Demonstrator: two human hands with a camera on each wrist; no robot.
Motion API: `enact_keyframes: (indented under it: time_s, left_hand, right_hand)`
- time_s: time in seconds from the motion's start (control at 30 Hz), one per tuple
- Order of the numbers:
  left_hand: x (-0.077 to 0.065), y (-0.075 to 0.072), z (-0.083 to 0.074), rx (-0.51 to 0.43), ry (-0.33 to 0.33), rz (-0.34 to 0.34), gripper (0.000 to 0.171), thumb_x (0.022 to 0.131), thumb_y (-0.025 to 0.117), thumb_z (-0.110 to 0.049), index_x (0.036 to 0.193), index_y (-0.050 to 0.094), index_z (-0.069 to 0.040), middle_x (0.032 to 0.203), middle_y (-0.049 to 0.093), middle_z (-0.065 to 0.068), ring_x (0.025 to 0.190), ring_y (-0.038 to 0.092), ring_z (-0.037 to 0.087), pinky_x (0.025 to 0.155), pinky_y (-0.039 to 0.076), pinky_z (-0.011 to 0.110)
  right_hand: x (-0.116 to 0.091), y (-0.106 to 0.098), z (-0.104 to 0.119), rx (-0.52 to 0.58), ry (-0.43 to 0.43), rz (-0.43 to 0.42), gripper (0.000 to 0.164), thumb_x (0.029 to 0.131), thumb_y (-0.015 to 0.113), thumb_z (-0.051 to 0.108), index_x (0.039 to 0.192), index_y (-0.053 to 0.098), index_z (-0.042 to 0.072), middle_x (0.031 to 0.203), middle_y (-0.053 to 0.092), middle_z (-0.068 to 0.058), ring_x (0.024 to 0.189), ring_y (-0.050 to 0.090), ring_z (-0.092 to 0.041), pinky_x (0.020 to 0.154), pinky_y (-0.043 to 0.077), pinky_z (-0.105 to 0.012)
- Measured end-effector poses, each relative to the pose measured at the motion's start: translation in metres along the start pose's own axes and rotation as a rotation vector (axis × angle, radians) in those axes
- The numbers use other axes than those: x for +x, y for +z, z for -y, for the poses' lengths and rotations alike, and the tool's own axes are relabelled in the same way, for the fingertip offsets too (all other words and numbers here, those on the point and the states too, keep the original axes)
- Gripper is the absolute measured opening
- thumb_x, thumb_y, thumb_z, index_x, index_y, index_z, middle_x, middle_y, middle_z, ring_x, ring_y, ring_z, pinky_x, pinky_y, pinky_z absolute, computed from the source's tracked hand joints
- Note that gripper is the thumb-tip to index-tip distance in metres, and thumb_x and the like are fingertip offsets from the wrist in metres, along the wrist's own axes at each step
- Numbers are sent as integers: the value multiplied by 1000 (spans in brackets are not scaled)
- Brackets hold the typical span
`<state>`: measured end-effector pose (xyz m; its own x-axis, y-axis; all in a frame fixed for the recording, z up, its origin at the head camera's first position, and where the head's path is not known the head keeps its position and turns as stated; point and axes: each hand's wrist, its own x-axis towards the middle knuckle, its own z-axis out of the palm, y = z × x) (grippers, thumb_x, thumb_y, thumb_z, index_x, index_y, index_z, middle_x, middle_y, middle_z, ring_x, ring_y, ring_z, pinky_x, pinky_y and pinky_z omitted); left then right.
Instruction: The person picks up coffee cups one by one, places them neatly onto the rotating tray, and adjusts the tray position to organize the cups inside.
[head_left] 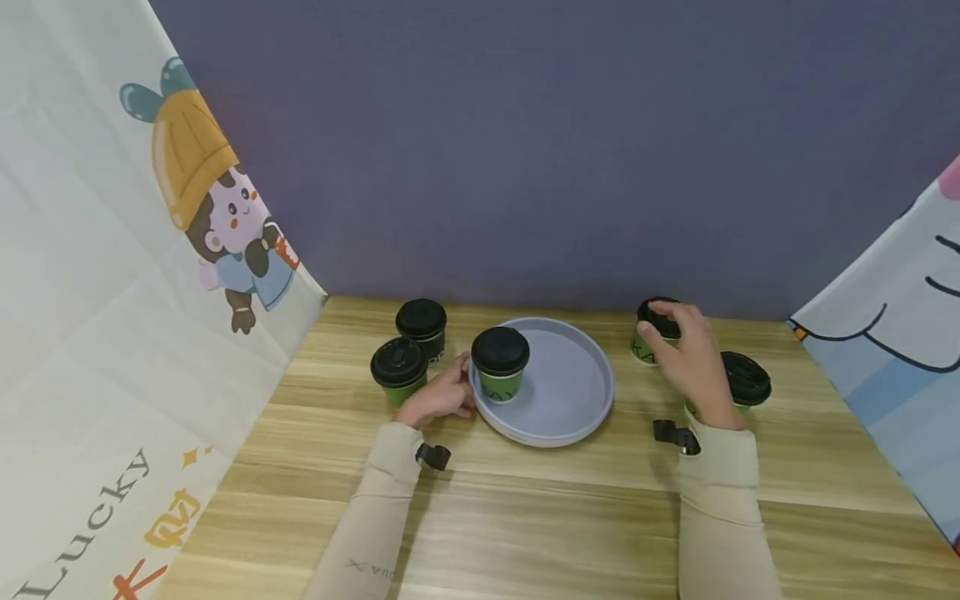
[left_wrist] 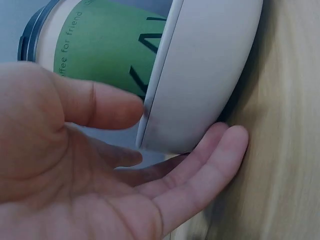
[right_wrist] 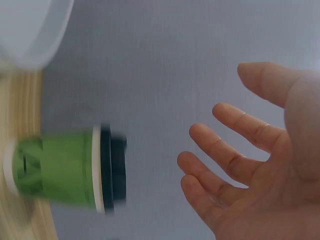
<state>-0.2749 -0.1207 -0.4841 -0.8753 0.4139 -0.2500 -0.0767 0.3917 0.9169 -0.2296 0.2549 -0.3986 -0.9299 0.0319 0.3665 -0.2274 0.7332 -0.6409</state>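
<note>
A round grey tray lies on the table, carrying a green paper coffee cup with a black lid near its left edge. My left hand grips the tray's left side. In the left wrist view the thumb is at the rim and the other fingers reach around the tray's lower side. My right hand hovers beyond the tray's right side with fingers spread, overlapping another lidded green cup. The right wrist view has that cup upright and apart from the fingertips.
Two black-lidded cups stand left of the tray: a dark cup behind and a green cup in front, close to my left hand. Another black-lidded cup stands beside my right wrist. A grey-blue backdrop rises behind the wooden table.
</note>
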Motion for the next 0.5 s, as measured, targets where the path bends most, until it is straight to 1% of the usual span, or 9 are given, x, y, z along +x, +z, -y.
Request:
enact_keyframes:
  time_s: [0.1,0.17,0.23,0.3,0.33,0.37,0.4,0.47,0.5]
  left_hand:
    - [-2,-3,0,-6,-2,48,91,89,46,2,165,-4,-6,131,55,24,88,64,25,81,61,37]
    - [-4,-5,0,-5,-6,81,93,92,50,0,164,-9,-6,136,53,23,88,63,23,81,60,35]
    - [-7,-7,-1,4,-2,109,97,95,57,-6,163,-13,-5,140,50,21,85,63,22,81,59,34]
    - [-9,-8,-3,16,13,133,104,96,65,-12,162,-15,-5,133,54,24,79,62,22,78,58,35]
    - [-10,-8,-4,21,30,143,107,96,69,-15,162,-14,-5,127,56,24,76,61,23,77,57,36]
    - [-10,-8,-5,23,50,150,109,95,72,-17,163,-12,-5,127,56,24,75,60,24,75,57,38]
    - [-11,-8,-6,29,73,152,111,93,76,-18,163,-9,-5,127,55,25,78,61,25,75,57,40]
    - [-10,-7,-6,37,131,155,109,89,80,-17,163,0,-6,132,55,24,93,63,28,83,56,42]
    - [-9,-6,-5,49,166,151,108,88,81,-17,163,5,-6,138,51,22,104,62,29,90,55,43]
  right_hand:
    - [-4,-18,-12,-14,69,-19,58,106,54,39,148,48,0,146,45,-32,134,40,-52,103,34,-70]
    - [-7,-27,-22,-20,92,-21,59,106,53,37,148,47,-3,147,44,-34,135,38,-55,103,34,-71]
    - [-9,-35,-32,-31,105,-4,60,107,54,36,149,45,-6,148,42,-36,136,36,-58,104,33,-72]
    - [-11,-41,-42,-50,116,15,62,106,54,36,150,43,-7,149,40,-38,137,34,-60,105,32,-73]
    - [-12,-43,-47,-66,121,22,64,106,55,37,150,42,-8,149,40,-39,137,33,-61,106,31,-74]
    - [-12,-45,-51,-83,130,32,66,106,55,38,151,41,-8,150,39,-39,137,32,-61,106,30,-75]
    - [-13,-48,-55,-95,132,43,67,106,55,39,151,40,-8,150,38,-40,137,32,-62,106,29,-75]
    - [-15,-52,-61,-113,131,69,70,104,58,38,151,38,-11,149,38,-42,136,32,-63,106,29,-76]
    - [-17,-54,-64,-121,143,95,73,104,58,40,152,36,-12,150,34,-44,136,30,-64,105,29,-76]
